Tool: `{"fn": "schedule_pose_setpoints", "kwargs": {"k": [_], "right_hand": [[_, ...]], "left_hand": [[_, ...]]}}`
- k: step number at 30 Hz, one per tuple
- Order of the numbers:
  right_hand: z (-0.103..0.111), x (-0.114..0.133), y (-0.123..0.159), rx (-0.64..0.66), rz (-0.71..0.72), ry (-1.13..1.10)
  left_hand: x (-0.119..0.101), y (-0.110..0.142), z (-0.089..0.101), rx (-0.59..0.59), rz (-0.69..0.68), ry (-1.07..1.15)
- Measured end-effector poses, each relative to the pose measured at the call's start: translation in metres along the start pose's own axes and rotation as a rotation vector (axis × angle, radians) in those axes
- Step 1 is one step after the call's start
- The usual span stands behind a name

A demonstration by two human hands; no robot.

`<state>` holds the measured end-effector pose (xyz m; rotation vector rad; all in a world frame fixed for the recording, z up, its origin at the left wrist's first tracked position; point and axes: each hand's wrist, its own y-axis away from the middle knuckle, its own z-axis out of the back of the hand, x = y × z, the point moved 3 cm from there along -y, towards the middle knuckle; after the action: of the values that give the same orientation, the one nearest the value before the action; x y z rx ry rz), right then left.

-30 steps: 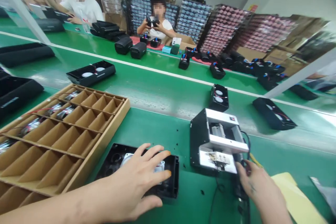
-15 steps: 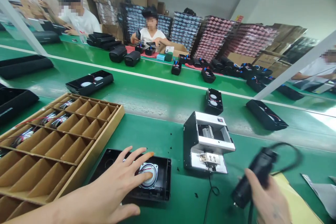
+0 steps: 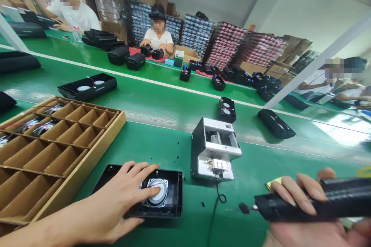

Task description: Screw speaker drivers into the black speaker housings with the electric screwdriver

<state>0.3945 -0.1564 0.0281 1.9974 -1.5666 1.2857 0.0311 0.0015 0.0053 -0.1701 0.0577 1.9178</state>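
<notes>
- Right now the left hand (image 3: 124,195) lies across a black speaker housing (image 3: 174,211), its fingers (image 3: 150,171) spread and pressing down, not clenched, with the fingertips on a round speaker driver (image 3: 159,197).
- That driver sits in the housing's right-hand seat, with a red wire across it; the other seat is hidden under the palm, so I cannot tell whether it is filled.
- The right hand (image 3: 292,192) is clenched around a black electric screwdriver (image 3: 290,207), held level with its tip toward the housing but well apart from it.
- A small black piece (image 3: 244,208) lies on the green belt counter (image 3: 185,147) just beyond the tip.
- Screws in this housing are not visible, so fastening looks unfinished or at least unconfirmed.
- More loose drivers (image 3: 43,128) wait in a divided cardboard tray (image 3: 87,158) beside the left hand.
- Further along, a housing with two drivers fitted (image 3: 227,110) sits on the belt beyond a black-and-white bench fixture (image 3: 216,150).
- Across the line, a co-worker (image 3: 158,36) handles black units.
</notes>
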Motion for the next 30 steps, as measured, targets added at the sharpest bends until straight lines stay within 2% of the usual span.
{"fn": "schedule_pose_setpoints", "kwargs": {"k": [2,5,7,9,15,30], "right_hand": [[-0.036,0.005,-0.004,0.100,0.026,-0.038],[-0.077,0.006,-0.005,0.238,0.189,0.045],[-0.093,-0.001,-0.004,0.255,0.292,0.097],[-0.102,-0.011,-0.002,0.258,0.326,0.117],[-0.101,-0.034,-0.002,0.234,0.277,0.169],[-0.097,-0.044,-0.004,0.286,0.213,0.184]], "left_hand": [[-0.009,-0.003,-0.003,-0.015,-0.020,0.009],[-0.015,-0.004,-0.006,-0.045,-0.027,0.014],[-0.014,-0.002,-0.008,-0.064,-0.030,-0.001],[-0.011,0.001,-0.010,-0.076,-0.045,-0.036],[-0.006,0.007,-0.016,-0.074,-0.089,-0.106],[-0.003,0.003,-0.017,-0.097,-0.067,-0.053]]}}
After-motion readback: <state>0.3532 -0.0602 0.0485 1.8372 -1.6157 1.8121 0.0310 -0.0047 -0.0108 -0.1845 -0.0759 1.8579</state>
